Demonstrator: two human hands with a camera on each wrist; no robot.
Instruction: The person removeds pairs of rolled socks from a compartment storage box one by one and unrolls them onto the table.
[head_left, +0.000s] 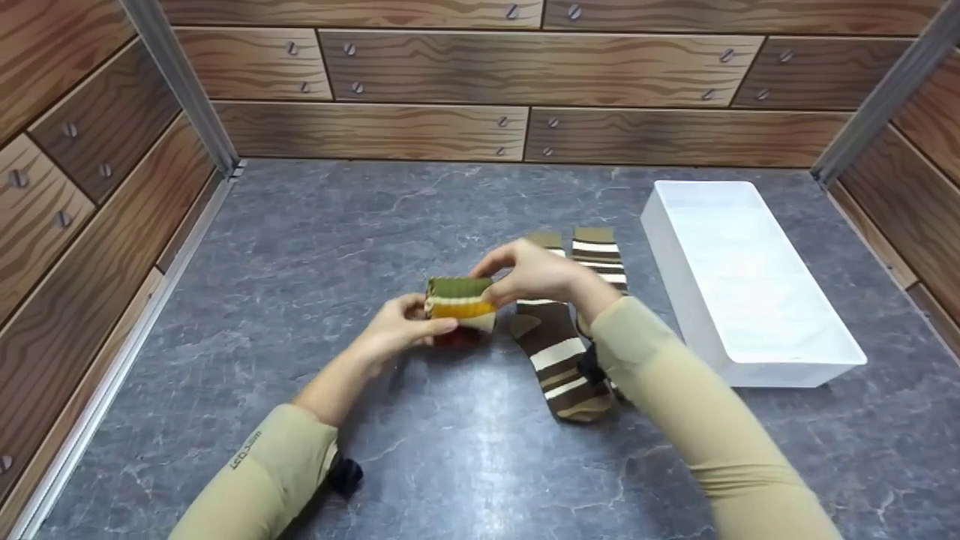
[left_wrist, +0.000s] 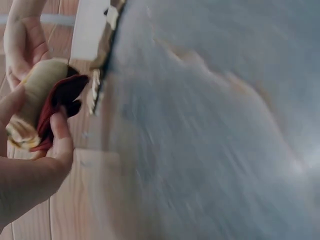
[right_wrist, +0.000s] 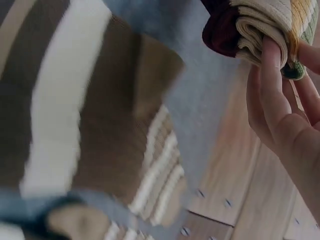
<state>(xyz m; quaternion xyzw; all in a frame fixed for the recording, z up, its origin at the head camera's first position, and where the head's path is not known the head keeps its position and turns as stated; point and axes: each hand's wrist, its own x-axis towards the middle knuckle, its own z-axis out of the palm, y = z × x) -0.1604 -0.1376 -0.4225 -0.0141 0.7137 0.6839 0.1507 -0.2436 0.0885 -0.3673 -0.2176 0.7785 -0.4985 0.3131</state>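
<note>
A folded bundle of ribbed socks [head_left: 461, 307], banded in green, yellow, cream and dark red, is held in front of me between both hands. My left hand [head_left: 397, 330] grips its left end, thumb along the near side. From the right, my right hand [head_left: 532, 274] pinches the other end with thumb and fingers. Stacked fabric layers show at one end of the bundle [right_wrist: 260, 30] in the right wrist view. In the left wrist view, the dark red part [left_wrist: 52, 107] flares out beside the left fingertips. Brown striped socks [head_left: 559, 352] lie just right of the bundle, partly behind my right arm.
To the right of the brown socks stands a long white open box [head_left: 780, 277]. Wood-patterned panels [head_left: 525, 67] wall in the grey marbled tabletop [head_left: 337, 217] at the back and both sides. Metal corner posts [head_left: 191, 90] stand at the far corners.
</note>
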